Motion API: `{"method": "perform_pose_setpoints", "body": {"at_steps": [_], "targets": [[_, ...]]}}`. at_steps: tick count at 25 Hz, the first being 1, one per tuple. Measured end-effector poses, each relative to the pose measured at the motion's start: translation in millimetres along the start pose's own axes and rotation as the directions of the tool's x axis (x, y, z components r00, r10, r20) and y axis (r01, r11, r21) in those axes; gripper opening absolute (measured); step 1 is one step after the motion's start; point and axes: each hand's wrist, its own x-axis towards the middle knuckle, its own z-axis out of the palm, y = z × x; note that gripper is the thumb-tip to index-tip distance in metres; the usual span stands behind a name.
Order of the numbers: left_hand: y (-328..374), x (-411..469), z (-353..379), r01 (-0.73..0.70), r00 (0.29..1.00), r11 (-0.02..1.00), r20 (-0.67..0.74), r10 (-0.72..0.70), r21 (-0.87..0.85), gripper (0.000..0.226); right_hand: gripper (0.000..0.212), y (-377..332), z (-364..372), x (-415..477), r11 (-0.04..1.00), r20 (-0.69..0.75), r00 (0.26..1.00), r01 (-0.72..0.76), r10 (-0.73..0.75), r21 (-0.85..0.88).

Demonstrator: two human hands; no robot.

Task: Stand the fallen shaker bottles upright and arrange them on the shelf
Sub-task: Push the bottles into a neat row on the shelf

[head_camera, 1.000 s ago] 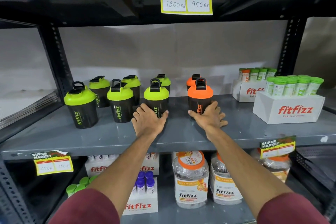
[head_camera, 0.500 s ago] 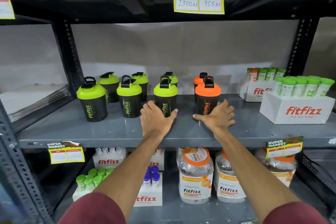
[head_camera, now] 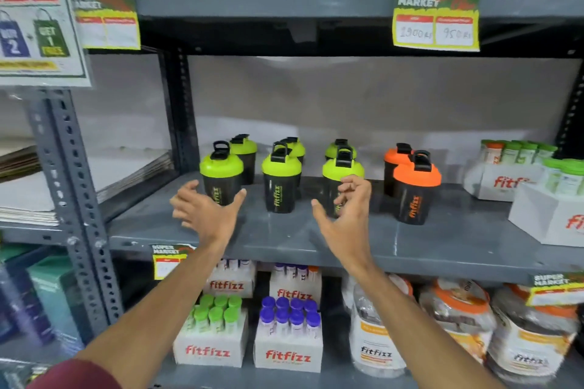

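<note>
Several black shaker bottles stand upright on the grey middle shelf (head_camera: 410, 246), in two rows. Three green-lidded ones form the front row: left (head_camera: 221, 174), middle (head_camera: 280, 181), right (head_camera: 343, 167). An orange-lidded shaker (head_camera: 415, 189) stands at the front right, with another orange-lidded one (head_camera: 396, 161) behind it. My left hand (head_camera: 207, 215) hovers with spread fingers just in front of the left green shaker, holding nothing. My right hand (head_camera: 347, 215) floats with loosely curled fingers in front of the right green shaker, partly hiding its body.
White Fitfizz boxes of tubes (head_camera: 502, 180) sit at the shelf's right end. Price tags (head_camera: 436, 19) hang from the upper shelf edge. Below are Fitfizz boxes (head_camera: 287, 354) and large jars (head_camera: 376, 341). A grey upright post (head_camera: 72, 193) stands at left.
Both hands have let go of the middle green and front orange shakers and shifted left, lifted off the shelf. The view has swung left and upward.
</note>
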Motion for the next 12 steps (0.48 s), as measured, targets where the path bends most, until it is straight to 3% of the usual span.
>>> {"method": "perform_pose_setpoints", "body": {"at_steps": [2,5,8,12], "targets": [[-10,23,-7,0.03,1.0,0.997,0.008,-0.03,0.065,0.102,0.062,-9,30,-1,0.997,0.023,0.997,-0.079,0.079,0.017],[-20,45,-10,-0.073,0.994,0.984,0.098,0.057,0.165,0.113,0.076,-12,71,2,0.962,0.044,0.961,-0.272,0.274,-0.034],[-26,49,-5,-0.104,0.976,0.979,0.209,0.065,0.177,0.122,0.1,-9,105,10,0.823,0.029,0.825,-0.559,0.564,-0.105],[-31,53,0,-0.103,0.947,0.966,0.322,0.022,0.237,0.119,0.11,-4,131,23,0.677,-0.066,0.715,-0.683,0.696,-0.273]]}}
